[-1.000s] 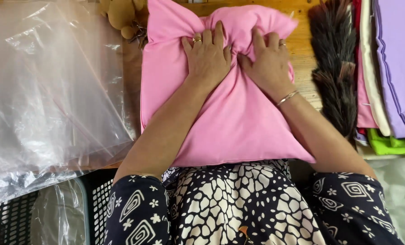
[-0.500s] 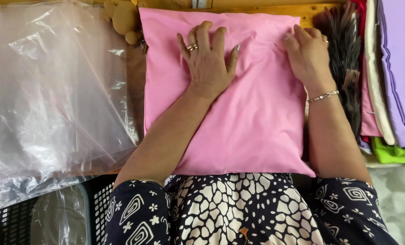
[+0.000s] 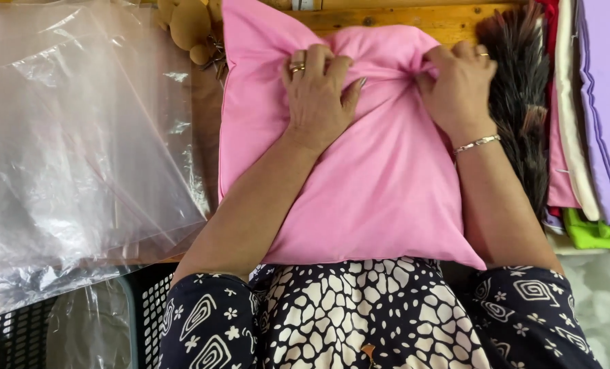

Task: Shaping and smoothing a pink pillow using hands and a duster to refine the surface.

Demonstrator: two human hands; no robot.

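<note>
Over at nine o'clock, clear plastic bags (image 3: 79, 157) are lying in a crinkled heap on the wooden table (image 3: 387, 19), overhanging a dark slatted crate (image 3: 18, 342) at about seven o'clock. Just beyond their far corner, at eleven o'clock, tan round leaf-shaped pieces (image 3: 185, 24) are sitting beside the pink pillow (image 3: 380, 191). That pillow is filling the middle of the view, its long axis running from six to twelve o'clock, its near edge resting against the person's patterned lap (image 3: 359, 314) and its far end reaching the table's back edge. The left hand (image 3: 316, 96) is pressing down on the upper part of the pillow, ringed fingers (image 3: 298, 65) bent and digging in, gathering a fold of pink cloth towards one o'clock. The right hand (image 3: 459, 89), with a bracelet at the wrist, is sitting at one o'clock, its fingers curled shut and pinching the bunched cloth at the pillow's far right corner. The gathered ridge is running straight between the two hands, so the cloth is lying under and between both sets of fingers, each hand about equally near. Further right, at two o'clock, a dark feather duster (image 3: 517, 96) is lying lengthwise, and folded fabrics (image 3: 592, 137) in red, cream, purple and green are stacked at three o'clock.
</note>
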